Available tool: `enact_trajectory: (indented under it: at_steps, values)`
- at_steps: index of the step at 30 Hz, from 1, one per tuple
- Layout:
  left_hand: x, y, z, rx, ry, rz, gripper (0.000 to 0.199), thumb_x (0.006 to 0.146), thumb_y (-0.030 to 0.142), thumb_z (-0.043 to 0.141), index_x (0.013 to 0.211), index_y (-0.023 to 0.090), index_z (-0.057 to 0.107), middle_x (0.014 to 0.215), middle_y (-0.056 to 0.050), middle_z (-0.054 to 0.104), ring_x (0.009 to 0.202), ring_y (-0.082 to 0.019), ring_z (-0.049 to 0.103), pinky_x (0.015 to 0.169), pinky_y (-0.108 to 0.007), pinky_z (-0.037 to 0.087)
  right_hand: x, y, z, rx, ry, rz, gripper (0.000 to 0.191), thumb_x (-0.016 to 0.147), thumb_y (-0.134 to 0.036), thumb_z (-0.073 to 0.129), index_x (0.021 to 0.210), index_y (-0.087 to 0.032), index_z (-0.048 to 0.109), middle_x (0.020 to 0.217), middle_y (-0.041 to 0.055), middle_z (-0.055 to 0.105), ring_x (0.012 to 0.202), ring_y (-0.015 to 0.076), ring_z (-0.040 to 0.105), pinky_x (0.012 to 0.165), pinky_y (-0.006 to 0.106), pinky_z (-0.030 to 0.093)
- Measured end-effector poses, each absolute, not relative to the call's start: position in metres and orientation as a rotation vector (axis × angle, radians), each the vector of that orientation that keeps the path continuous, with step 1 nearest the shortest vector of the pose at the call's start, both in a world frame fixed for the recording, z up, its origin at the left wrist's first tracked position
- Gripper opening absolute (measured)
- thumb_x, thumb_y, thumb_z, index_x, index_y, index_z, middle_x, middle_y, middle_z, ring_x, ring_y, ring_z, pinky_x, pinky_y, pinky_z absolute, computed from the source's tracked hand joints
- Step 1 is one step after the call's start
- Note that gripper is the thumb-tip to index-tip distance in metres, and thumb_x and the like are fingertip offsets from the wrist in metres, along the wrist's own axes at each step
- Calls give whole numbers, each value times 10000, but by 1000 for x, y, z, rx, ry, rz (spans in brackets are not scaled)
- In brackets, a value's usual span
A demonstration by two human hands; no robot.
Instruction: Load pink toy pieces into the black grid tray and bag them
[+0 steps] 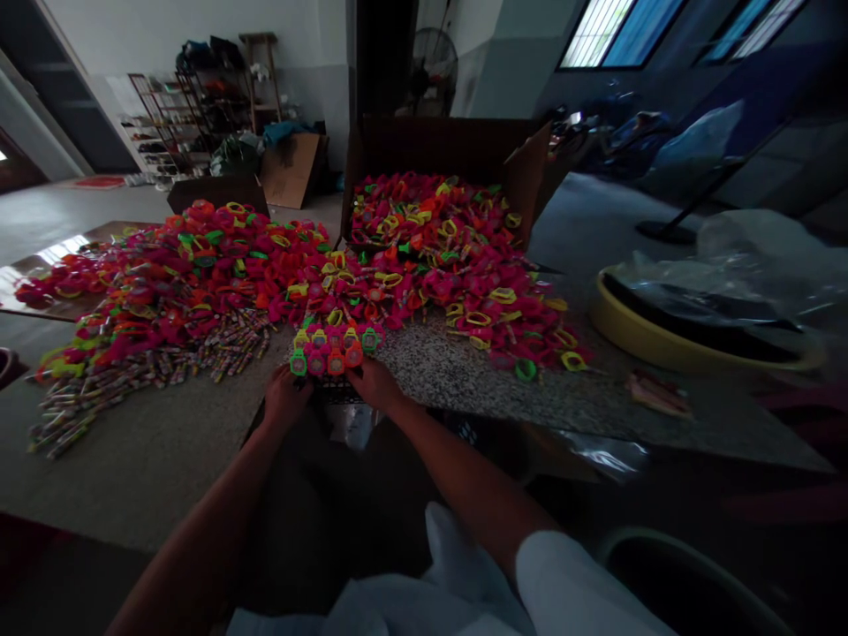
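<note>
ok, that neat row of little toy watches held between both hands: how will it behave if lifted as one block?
The row of toy watches looks like loose plastic pieces, so probably light. Only the left hand and right hand press its ends, so it would likely buckle mid-row and scatter.

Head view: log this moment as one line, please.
left hand: on toy watch row | right hand: same row | toy pile: behind | cardboard box: tipped open

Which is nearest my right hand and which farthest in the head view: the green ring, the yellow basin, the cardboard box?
From the right hand:
1. Green ring, on the table to its right.
2. Cardboard box, straight beyond the toy pile.
3. Yellow basin, far right.
</note>
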State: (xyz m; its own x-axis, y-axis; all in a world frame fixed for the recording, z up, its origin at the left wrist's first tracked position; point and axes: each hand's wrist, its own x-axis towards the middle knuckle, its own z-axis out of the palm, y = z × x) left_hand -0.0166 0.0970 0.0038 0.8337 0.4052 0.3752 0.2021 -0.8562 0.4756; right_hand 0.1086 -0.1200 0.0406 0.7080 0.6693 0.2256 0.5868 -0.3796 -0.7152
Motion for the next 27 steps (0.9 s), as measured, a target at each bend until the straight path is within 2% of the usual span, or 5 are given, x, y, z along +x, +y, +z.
enact_trajectory:
  at_steps: [11, 15, 18, 24, 27]
  values:
    - [-18, 94, 6, 2610, 479, 621, 242, 888, 349, 610, 1035, 231, 761, 1165, -100, 783, 1243, -299, 658, 1142, -435, 481, 103, -117, 51, -2204, -934, 188, 270, 996, -297, 660, 1229, -199, 756, 1152, 108, 806, 1124, 284, 725, 929, 293, 515]
    - [-18, 92, 10, 2609, 514, 604, 213, 874, 331, 623, 1004, 233, 761, 1132, -98, 791, 1245, -305, 660, 1135, -436, 488, 99, -113, 53, -2249, -855, 170, 230, 1003, -302, 650, 1161, -197, 779, 1108, 100, 816, 1071, 265, 739, 867, 275, 504]
    - [-18, 91, 12, 2611, 485, 594, 206, 873, 306, 617, 1004, 227, 756, 1114, -104, 791, 1217, -301, 675, 1127, -438, 493, 95, -108, 56, -2326, -814, 165, 230, 1003, -323, 659, 1118, -176, 794, 1096, 128, 815, 1034, 267, 752, 836, 278, 489]
    - [-19, 90, 14, 2549, 476, 577, 203, 873, 317, 611, 993, 208, 734, 1102, -115, 780, 1200, -311, 674, 1102, -452, 510, 92, -105, 59, -2374, -808, 184, 255, 1007, -340, 663, 1129, -163, 800, 1078, 149, 815, 1009, 282, 761, 801, 290, 469]
    - [-27, 80, 23, 2433, 568, 697, 301, 884, 293, 593, 1158, 202, 681, 1236, -133, 742, 1218, -310, 666, 1063, -464, 538, 93, -107, 59, -2315, -815, 192, 248, 1003, -332, 664, 1149, -177, 792, 1088, 127, 817, 1010, 273, 756, 797, 280, 468]
